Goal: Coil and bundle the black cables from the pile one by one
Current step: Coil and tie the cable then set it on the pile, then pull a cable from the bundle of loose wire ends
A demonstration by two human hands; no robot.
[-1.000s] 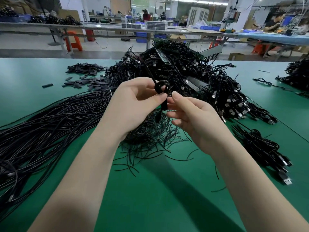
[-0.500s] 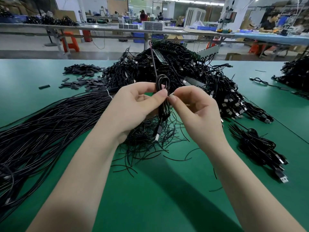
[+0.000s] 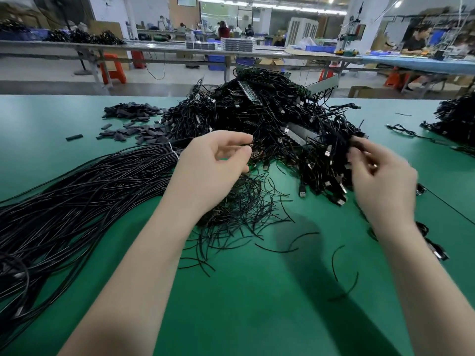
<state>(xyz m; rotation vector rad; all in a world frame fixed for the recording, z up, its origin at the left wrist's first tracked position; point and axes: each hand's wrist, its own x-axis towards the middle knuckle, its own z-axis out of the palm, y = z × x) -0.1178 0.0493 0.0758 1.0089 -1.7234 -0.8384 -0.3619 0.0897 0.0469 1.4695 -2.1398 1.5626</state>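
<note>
The big pile of tangled black cables (image 3: 270, 124) with USB plugs lies at the middle of the green table (image 3: 257, 304). My left hand (image 3: 213, 168) is at the pile's near edge, its thumb and forefinger pinched together on a thin black cable (image 3: 253, 147). My right hand (image 3: 380, 181) is blurred at the pile's right side. Its curled fingers hold a dark coiled cable (image 3: 358, 142) at their tips. A heap of short black ties (image 3: 244, 209) lies under my left wrist.
A thick sheaf of long straight black cables (image 3: 77, 196) fans out on the left. Flat black sleeve pieces (image 3: 133, 124) lie at the back left. Finished bundles (image 3: 434, 247) sit by my right forearm and another cable heap (image 3: 457, 119) at the far right. Workbenches and people are behind.
My hands have parted. The coiled cable held up between them has gone right with my right hand, and my left hand has dropped to the pile's edge.
</note>
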